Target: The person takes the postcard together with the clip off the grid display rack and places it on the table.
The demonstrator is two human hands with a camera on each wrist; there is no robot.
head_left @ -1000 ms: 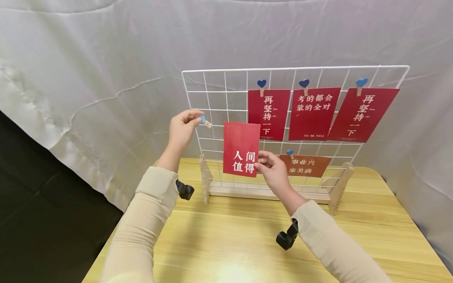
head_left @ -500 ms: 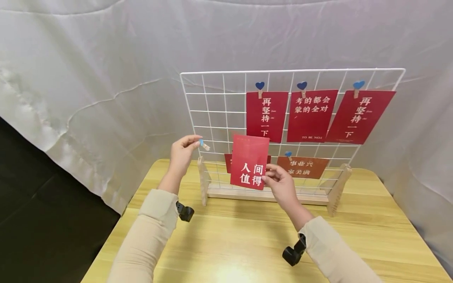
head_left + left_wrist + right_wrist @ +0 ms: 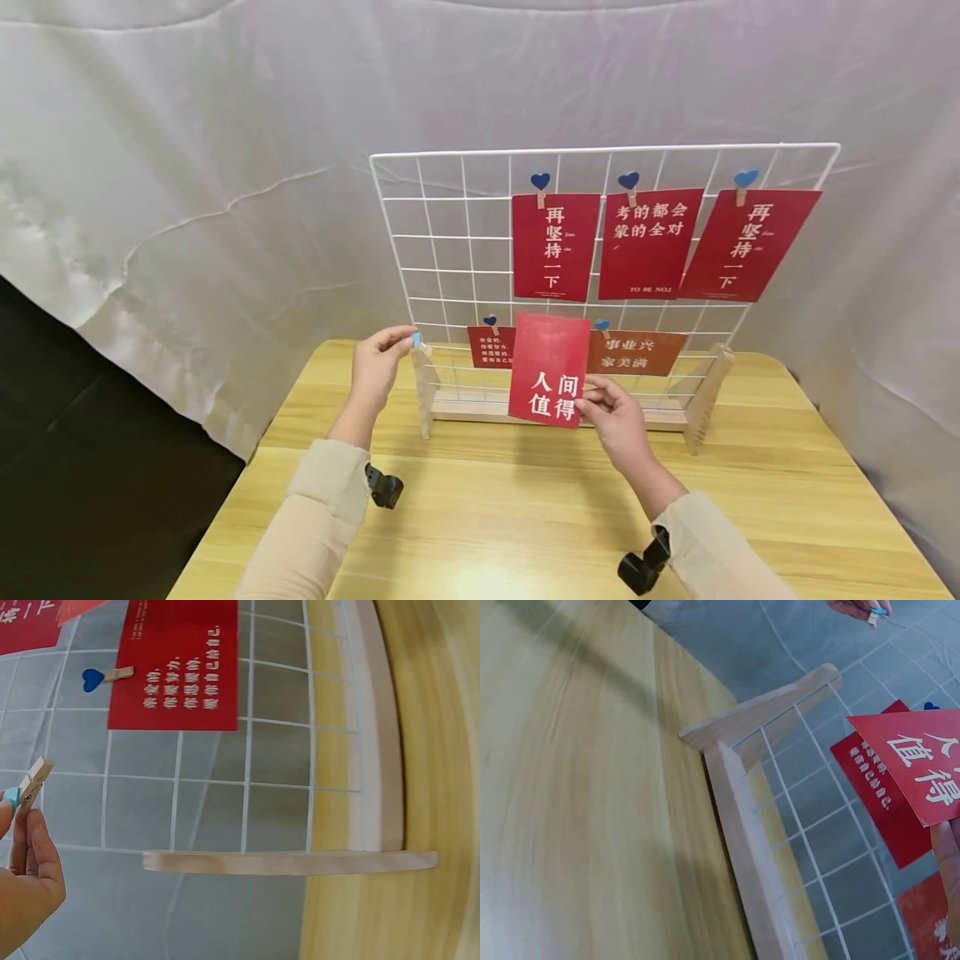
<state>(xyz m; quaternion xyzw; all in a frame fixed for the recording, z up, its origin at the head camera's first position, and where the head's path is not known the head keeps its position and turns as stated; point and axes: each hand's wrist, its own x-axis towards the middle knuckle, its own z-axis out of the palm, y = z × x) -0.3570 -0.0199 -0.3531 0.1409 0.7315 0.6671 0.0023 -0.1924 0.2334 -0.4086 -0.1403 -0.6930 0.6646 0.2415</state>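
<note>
Cards in shades of red hang on a white wire grid: three across the grid's upper part, toward its right side, and two along its lower part, each pinned by a heart clip in blue. In front of the grid's lower middle, a person's right hand pinches a loose red card by its side edge; it partly hides the lower-left hung card. Low beside the grid's left edge, the left hand pinches a wooden clip with a light blue end. The step in hand seems to be readying card and clip for fastening, which is not yet done. The next move likely calls for holding the card's top edge against a grid wire, then squeezing the clip open over both.
</note>
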